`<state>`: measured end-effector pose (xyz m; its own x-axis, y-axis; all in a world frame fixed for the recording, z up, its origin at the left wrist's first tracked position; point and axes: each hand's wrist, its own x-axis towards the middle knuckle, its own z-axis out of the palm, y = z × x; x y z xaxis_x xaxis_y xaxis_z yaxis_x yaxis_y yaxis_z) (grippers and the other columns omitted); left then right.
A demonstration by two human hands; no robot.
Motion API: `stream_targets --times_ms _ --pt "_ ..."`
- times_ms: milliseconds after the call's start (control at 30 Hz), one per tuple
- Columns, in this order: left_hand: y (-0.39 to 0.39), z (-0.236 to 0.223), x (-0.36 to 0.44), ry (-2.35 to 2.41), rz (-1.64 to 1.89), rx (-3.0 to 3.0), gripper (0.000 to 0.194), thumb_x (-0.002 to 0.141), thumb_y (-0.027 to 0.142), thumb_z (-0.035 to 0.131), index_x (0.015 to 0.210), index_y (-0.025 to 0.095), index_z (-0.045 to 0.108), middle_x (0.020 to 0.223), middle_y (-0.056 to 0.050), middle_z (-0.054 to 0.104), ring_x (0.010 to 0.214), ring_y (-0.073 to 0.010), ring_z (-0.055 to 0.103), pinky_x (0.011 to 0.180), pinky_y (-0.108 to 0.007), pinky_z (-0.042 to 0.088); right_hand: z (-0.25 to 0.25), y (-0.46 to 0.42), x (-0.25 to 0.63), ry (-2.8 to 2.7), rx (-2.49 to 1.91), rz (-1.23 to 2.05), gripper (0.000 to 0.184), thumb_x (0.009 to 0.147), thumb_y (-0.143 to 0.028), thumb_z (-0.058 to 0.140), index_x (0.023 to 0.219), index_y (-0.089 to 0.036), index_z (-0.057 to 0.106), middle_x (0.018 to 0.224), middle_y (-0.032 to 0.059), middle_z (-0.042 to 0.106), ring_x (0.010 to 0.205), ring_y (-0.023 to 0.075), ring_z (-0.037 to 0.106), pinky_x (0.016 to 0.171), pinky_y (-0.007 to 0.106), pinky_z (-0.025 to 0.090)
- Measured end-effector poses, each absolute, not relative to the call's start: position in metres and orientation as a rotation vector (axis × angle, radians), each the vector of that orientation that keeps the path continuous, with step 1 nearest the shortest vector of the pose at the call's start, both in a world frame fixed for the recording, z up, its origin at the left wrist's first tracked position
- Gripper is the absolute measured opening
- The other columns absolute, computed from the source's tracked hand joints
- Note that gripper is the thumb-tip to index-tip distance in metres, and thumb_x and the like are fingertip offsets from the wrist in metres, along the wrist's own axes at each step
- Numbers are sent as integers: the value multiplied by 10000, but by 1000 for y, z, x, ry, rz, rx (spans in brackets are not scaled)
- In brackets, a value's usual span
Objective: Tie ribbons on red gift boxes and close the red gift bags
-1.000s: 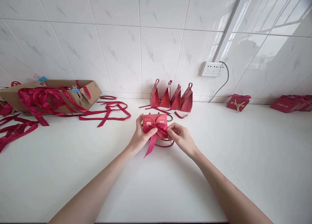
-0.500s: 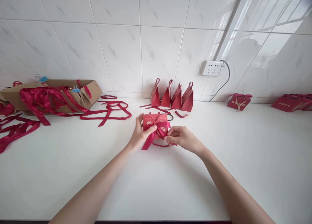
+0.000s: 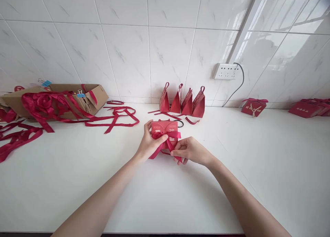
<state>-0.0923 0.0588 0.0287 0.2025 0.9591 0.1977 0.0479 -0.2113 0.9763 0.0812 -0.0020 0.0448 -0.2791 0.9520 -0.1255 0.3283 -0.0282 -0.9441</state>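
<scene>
A small red gift box (image 3: 165, 125) with pale printed characters is held at the middle of the white table. A crimson ribbon (image 3: 175, 135) is tied in a bow across its front. My left hand (image 3: 150, 142) grips the box's left side, thumb pressed on the bow's knot and fingers behind the box. My right hand (image 3: 190, 150) pinches the ribbon's right tail between thumb and fingers, at the lower right of the box. Part of a twisted red cord shows below the box, the rest hidden by the ribbon and my hand.
Several red triangular boxes (image 3: 186, 103) with loops stand by the wall. A cardboard box (image 3: 99, 99) draped with ribbons and loose ribbon (image 3: 121, 119) lie left. A red box with a twine bow (image 3: 254, 108) and more red boxes (image 3: 304, 109) sit right. A power socket (image 3: 227, 71) is wall-mounted.
My right hand has moved slightly down and left, drawing the ribbon's right tail lower across the box front. My left hand keeps its hold, and the box's tilt has changed slightly.
</scene>
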Motion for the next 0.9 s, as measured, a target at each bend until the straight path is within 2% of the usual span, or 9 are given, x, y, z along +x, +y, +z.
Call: stream_targets --times_ms 133,233,333,400,533,667,767,833,900 --pt "59 30 -91 1031 1187 1481 694 684 304 717 1242 257 308 1299 -91 466 1169 -231 515 967 -397 456 48 -3 86 -1733 -1384 1383 280 730 -390 702 640 -145 600 676 32 661 584 138 642 478 187 461" --pt "59 31 -91 1030 1188 1469 699 683 299 721 1247 260 309 1304 -90 466 1178 -229 510 980 -392 448 52 -2 94 -1795 -1476 1393 390 679 -510 728 641 -137 622 659 47 652 578 153 637 480 205 472" --pt "58 32 -91 1032 1182 1469 717 672 311 730 1250 257 309 1309 -89 465 1204 -235 490 988 -391 442 53 1 100 -1595 -1550 1134 556 709 -686 602 654 -133 588 614 48 607 525 132 585 449 218 475" --pt "57 32 -91 1029 1169 1468 729 671 317 732 1255 260 300 1320 -88 458 1203 -237 491 984 -391 446 51 4 99 -1440 -1502 948 604 724 -745 522 690 -143 563 625 39 574 563 137 573 436 220 489" --pt "55 31 -91 965 1092 1494 741 696 348 711 1281 263 263 1325 -84 459 1179 -235 514 973 -395 453 42 8 89 -1409 -1294 980 544 717 -702 580 688 -164 502 694 32 569 653 164 589 470 255 542" --pt "56 26 -93 894 1034 1559 741 734 410 675 1314 259 240 1351 -87 444 1226 -242 476 1015 -407 414 38 10 86 -1393 -1218 1073 501 714 -633 640 657 -168 464 678 13 576 593 140 583 457 248 534" --pt "60 21 -97 807 1035 1631 695 798 457 583 1347 248 212 1406 -107 387 1283 -243 416 1046 -412 376 40 11 90 -1341 -1223 1112 499 689 -625 666 650 -166 473 673 3 570 563 116 562 450 233 525" --pt "63 17 -99 765 1099 1740 633 828 470 533 1340 236 245 1424 -113 359 1322 -239 360 1057 -410 359 41 11 92 -1318 -1232 1101 503 675 -627 676 647 -169 471 663 -2 560 558 110 551 446 227 520" --pt "67 14 -102 788 1232 1861 551 838 465 521 1291 226 319 1375 -115 400 1309 -230 368 1042 -405 372 41 12 94 -1316 -1247 1086 505 672 -631 676 644 -171 469 658 -4 553 564 109 543 447 222 512"
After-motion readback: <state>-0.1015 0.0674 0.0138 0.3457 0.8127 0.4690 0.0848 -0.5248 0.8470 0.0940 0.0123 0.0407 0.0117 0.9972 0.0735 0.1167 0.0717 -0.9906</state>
